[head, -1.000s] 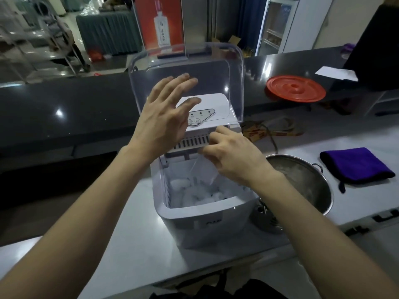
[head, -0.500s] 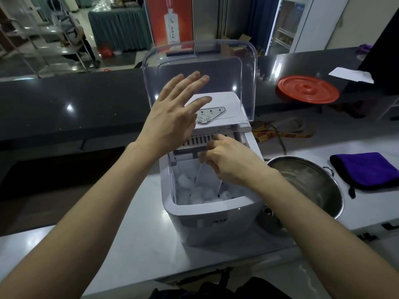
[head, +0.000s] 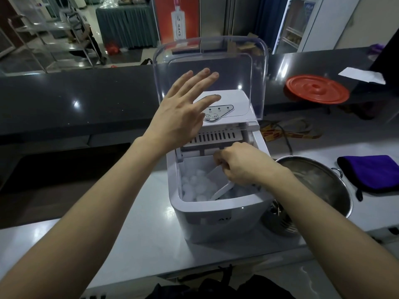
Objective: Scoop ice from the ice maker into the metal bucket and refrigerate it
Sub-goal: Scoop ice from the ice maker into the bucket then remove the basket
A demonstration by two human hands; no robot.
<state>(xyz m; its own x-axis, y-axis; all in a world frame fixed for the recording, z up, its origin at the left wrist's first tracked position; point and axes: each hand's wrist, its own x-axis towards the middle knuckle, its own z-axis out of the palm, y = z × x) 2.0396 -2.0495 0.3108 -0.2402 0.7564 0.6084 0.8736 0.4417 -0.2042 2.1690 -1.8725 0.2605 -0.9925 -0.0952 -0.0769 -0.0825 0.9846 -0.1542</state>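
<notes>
The left hand (head: 183,111) is raised over the back of the ice maker (head: 218,216), palm down, fingers straight and spread wide, holding nothing. Its fingertips show in front of the raised clear lid (head: 211,59) and above the control panel (head: 218,113). The ice maker stands on the pale counter (head: 129,244) w/ that lid tipped fully up and back. In the open bin, ice (head: 194,184) is piled mostly on the left side. Just right of the pile is the white scoop (head: 217,179), tilted, its lower end down among the cubes (the bin's front wall hides the very tip). The right hand (head: 239,167) is inside the bin, fingers curled round the scoop's upper end. Just beside the machine on its right sits the metal bucket (head: 328,190), upright and open; its inside looks hazy, poss. some ice in it. Further right a folded purple cloth (head: 375,175) lies on the counter. Behind, on the dark bar top (head: 64,100), sit a red lid (head: 317,91) and, at far right, a white paper (head: 362,75).
</notes>
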